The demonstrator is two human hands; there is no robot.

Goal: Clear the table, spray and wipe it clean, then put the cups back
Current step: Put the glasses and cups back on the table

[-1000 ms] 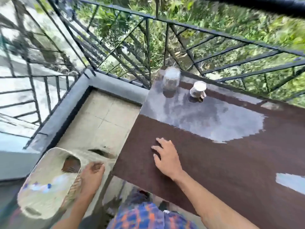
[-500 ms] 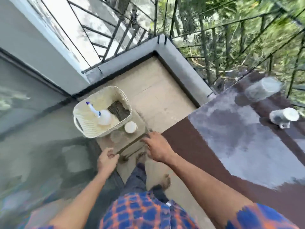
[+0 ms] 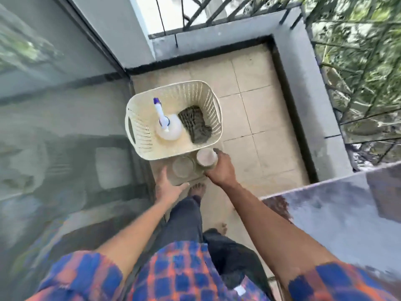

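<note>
Two cups stand on a low stand (image 3: pixel 184 181) on the floor, just in front of a cream basket (image 3: pixel 138 124). My right hand (image 3: pixel 221 168) is wrapped around the right side of the white cup (image 3: pixel 205 156). A clear glass cup (image 3: pixel 183 168) stands to its left. My left hand (image 3: pixel 168 187) lies at the stand's near edge, fingers apart, thumb beside the glass, holding nothing. In the basket are a white spray bottle (image 3: pixel 168 127) with a blue nozzle and a dark folded cloth (image 3: pixel 195 124). The shiny brown table's (image 3: pixel 336 213) corner shows at the right.
A glass door (image 3: pixel 54 127) runs along the left. A grey parapet (image 3: pixel 303 61) with black railing encloses the tiled balcony floor (image 3: pixel 260 127). My bare feet and dark trousers are below the stand, between the door and the table.
The view has swung from the table down to the floor. My right hand left the table's edge and closed on the white cup. My left hand opened beside the glass cup.
</note>
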